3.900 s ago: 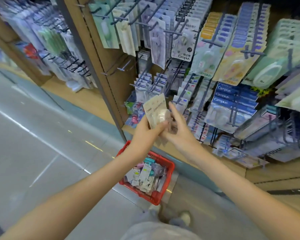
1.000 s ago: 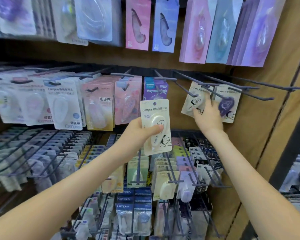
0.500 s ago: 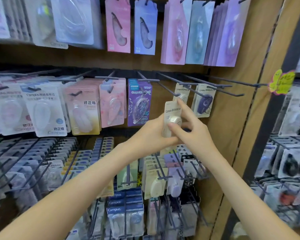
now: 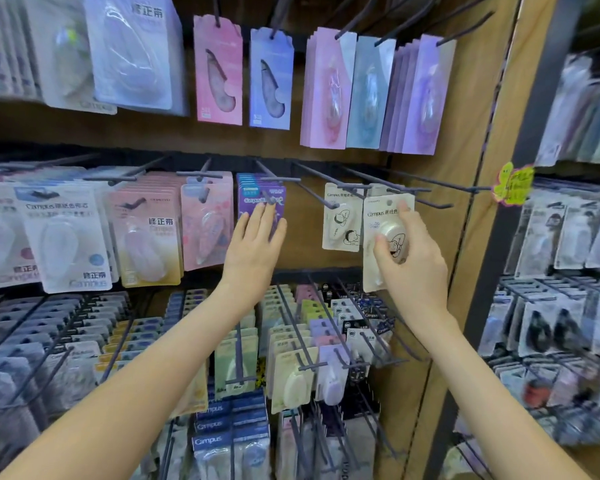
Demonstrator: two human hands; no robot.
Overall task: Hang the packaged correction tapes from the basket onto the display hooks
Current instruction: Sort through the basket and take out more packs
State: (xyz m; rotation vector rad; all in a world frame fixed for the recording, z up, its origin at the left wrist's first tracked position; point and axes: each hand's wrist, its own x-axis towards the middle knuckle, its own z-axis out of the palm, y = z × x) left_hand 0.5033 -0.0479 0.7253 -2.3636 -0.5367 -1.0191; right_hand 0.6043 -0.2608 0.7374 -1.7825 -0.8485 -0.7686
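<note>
My right hand [image 4: 414,261] grips a cream packaged correction tape [image 4: 383,216] by its round blister, holding it upright at the tips of the dark display hooks [image 4: 409,190] on the middle row. A matching cream pack [image 4: 340,216] hangs on the hook just to its left. My left hand [image 4: 253,247] is empty, fingers straight, reaching toward the purple packs [image 4: 253,195] in front of it. The basket is out of view.
Rows of hooks carry several packs: white and pink ones [image 4: 146,233] at left, pastel ones [image 4: 371,95] above, smaller ones [image 4: 291,375] below. A wooden upright [image 4: 478,237] with a yellow tag [image 4: 513,183] borders the bay at right.
The cream pack passed from my left hand to my right, which has carried it right to the hook tips. My left hand let go and opened near the purple packs.
</note>
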